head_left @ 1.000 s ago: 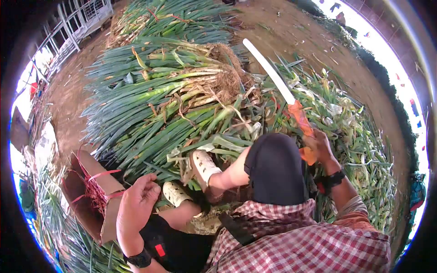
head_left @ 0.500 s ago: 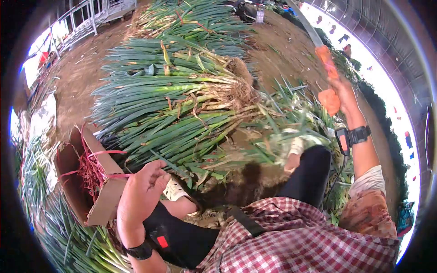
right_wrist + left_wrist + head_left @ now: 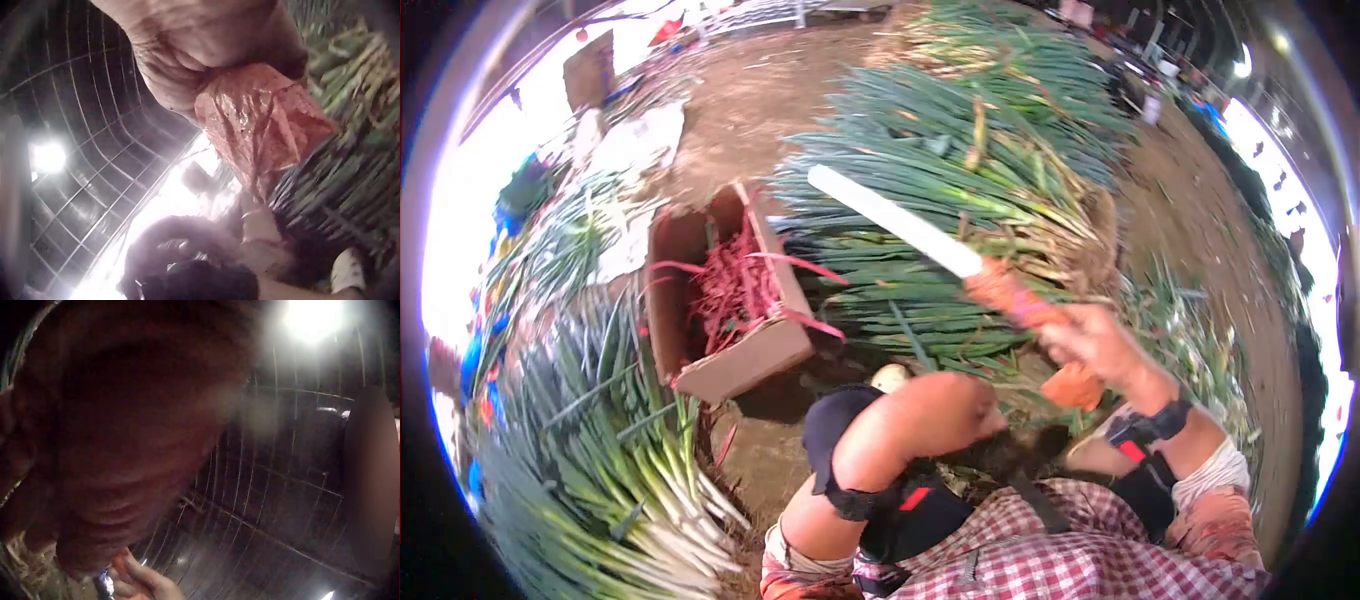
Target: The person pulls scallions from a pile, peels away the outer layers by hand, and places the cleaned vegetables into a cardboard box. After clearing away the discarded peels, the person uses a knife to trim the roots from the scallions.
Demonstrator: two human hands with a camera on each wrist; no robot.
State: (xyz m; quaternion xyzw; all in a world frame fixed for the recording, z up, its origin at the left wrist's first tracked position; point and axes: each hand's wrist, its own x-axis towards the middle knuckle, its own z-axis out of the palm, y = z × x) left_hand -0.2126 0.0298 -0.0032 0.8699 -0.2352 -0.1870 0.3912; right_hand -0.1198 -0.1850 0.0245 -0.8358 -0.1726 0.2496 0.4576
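Observation:
My right hand grips the orange-wrapped handle of a long tool, whose pale blade points up and left over the green onions in the head view. The right wrist view shows crinkled orange wrapping at the palm of that hand. My left hand is bent inward in front of the body, left of the right hand and apart from it; its fingertips are blurred and partly hidden. In the left wrist view the left hand is dark and fills much of the picture.
A cardboard box with red ties stands left of the onion pile. More onions with white stems lie at the lower left. Leaf scraps cover the ground at the right, and a pale sheet lies at the upper left.
The head view has turned left. My right hand has brought the tool down and inward, its blade now pointing left. My left hand has moved away from the box toward the body's middle.

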